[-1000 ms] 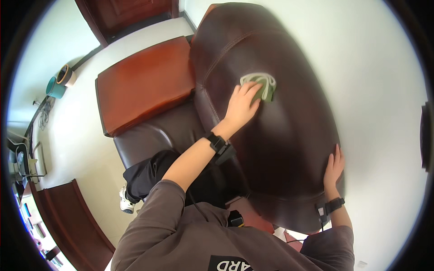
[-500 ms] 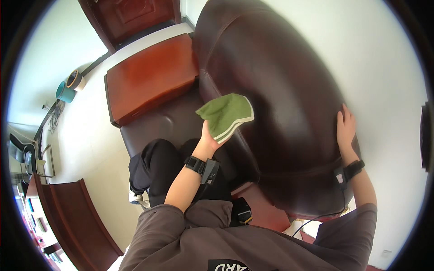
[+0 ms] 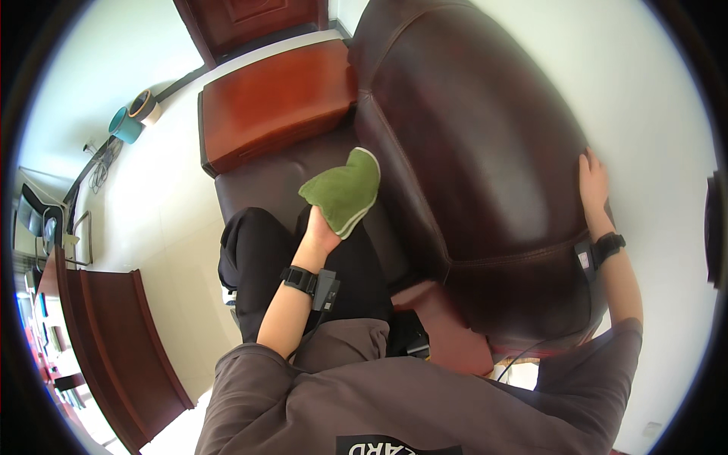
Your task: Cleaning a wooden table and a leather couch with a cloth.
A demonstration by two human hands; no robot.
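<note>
A green cloth [image 3: 345, 193] with white edging is draped over the fingers of my left hand [image 3: 324, 230]. Those fingers are mostly hidden beneath it, while the thumb side and wrist show. Cloth and hand hang above the dark brown leather sofa seat [image 3: 265, 186], beside the backrest and over my leg. My right hand [image 3: 594, 184] lies stretched along the top edge of the dark brown sofa backrest [image 3: 478, 152], close to the wall. Its fingers are extended and it holds nothing.
Beyond the seat stands the sofa's reddish-brown wooden armrest [image 3: 277, 95]. A teal bin [image 3: 126, 127] and a second bin [image 3: 145, 108] stand by the far-left wall, near coiled cables [image 3: 102, 168]. At the left is a dark wooden desk [image 3: 121, 341]. A thin cable runs near my right arm.
My left hand has drawn the cloth back to the left, off the backrest and over the seat, and the cloth has turned. My right hand still rests on the backrest's top edge. The view has shifted.
</note>
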